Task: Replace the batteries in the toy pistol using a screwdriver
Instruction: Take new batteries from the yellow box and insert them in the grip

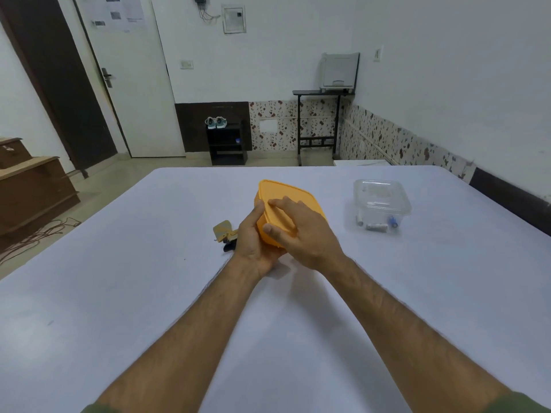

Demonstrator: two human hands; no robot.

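An orange lidded plastic box is held tilted above the middle of the table. My left hand grips its near left side from below, thumb against the edge. My right hand lies on the lid with fingers curled over its near edge. The toy pistol, tan with a black part, lies on the table just left of my left hand, partly hidden by it. Loose batteries lie at the right, in front of a clear box. No screwdriver is in sight.
A clear plastic container stands at the right of the white table. Beyond the table's far edge are a door, a small black shelf with shoes and a black side table. Brown furniture stands at the left.
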